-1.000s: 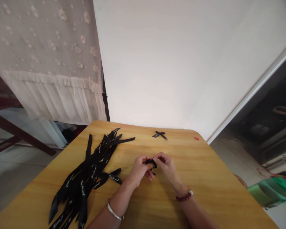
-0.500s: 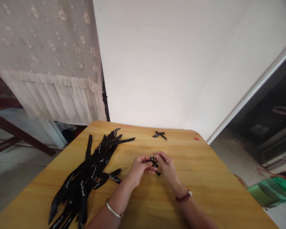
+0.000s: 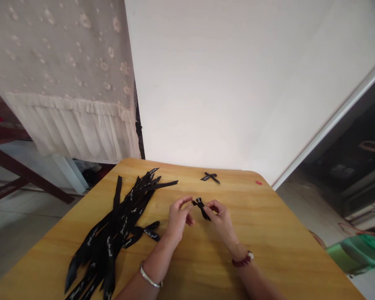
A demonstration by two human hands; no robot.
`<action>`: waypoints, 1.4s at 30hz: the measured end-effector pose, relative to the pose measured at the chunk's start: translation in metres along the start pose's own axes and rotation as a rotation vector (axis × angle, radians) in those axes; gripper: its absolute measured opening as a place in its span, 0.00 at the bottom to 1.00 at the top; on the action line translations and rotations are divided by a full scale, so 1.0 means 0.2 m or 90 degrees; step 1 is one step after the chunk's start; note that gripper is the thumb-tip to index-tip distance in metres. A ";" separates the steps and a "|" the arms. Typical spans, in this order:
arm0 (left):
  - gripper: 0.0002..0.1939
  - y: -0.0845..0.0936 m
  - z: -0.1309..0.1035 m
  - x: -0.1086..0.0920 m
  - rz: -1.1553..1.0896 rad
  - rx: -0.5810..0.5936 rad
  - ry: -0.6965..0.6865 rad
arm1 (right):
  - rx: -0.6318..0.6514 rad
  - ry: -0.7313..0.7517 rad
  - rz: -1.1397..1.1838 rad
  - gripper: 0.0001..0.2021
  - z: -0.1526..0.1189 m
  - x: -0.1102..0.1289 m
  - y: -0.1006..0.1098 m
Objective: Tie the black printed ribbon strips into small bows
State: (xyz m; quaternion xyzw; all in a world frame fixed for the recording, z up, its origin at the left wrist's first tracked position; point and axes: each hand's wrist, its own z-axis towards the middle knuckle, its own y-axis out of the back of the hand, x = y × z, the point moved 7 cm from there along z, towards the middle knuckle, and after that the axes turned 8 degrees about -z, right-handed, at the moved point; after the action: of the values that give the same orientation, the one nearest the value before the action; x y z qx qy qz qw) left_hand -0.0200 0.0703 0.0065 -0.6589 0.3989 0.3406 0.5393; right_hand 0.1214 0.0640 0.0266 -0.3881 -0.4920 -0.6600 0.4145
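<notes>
Above the middle of the table is a black ribbon bow [image 3: 200, 203] with pale lettering, its loops bunched around a middle knot. My right hand [image 3: 218, 214] pinches its right side between thumb and fingers. At the bow's left end, my left hand [image 3: 178, 218] has thumb and index fingertips closed on the ribbon's edge, while its other fingers curl loosely apart. Another black bow [image 3: 210, 177] lies near the table's far edge. To the left spreads a pile of black printed ribbons [image 3: 121, 225], with a looped ribbon piece [image 3: 151, 231] at its right side.
The wooden table [image 3: 262, 250] has rounded far corners and stands against a white panel [image 3: 206, 83]. A small red item [image 3: 258, 182] lies near the far right corner. A lace curtain [image 3: 71, 83] hangs at left; a green translucent container [image 3: 356, 252] is right of the table.
The bow has turned and risen slightly between my hands. My left hand has shifted from gripping its middle to its left end; my right fingers now hold its right side.
</notes>
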 end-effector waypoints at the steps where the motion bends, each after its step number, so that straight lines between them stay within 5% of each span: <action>1: 0.16 0.01 0.00 -0.02 0.016 -0.015 -0.028 | -0.009 0.003 -0.012 0.09 0.00 0.00 0.01; 18: 0.08 -0.06 0.01 0.04 -0.024 0.120 0.041 | 0.060 0.027 0.002 0.08 -0.01 0.02 -0.04; 24: 0.07 -0.03 0.03 0.04 -0.107 0.060 0.022 | 0.027 0.010 -0.018 0.11 -0.01 0.03 -0.01; 33: 0.11 0.03 0.03 0.07 -0.156 -0.027 0.065 | 0.119 0.015 -0.092 0.06 -0.03 -0.03 -0.11; 39: 0.11 -0.02 0.01 0.09 -0.217 0.019 0.126 | 0.142 0.049 -0.133 0.03 -0.06 -0.03 -0.15; 42: 0.12 -0.01 0.01 0.08 -0.236 -0.006 0.090 | 0.081 0.053 -0.081 0.05 -0.05 0.02 -0.09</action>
State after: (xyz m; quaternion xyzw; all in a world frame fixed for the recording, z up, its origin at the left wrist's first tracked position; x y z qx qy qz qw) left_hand -0.0113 0.0702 -0.0074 -0.7461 0.3061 0.1900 0.5600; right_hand 0.1023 0.0574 0.0218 -0.3015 -0.5388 -0.6678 0.4158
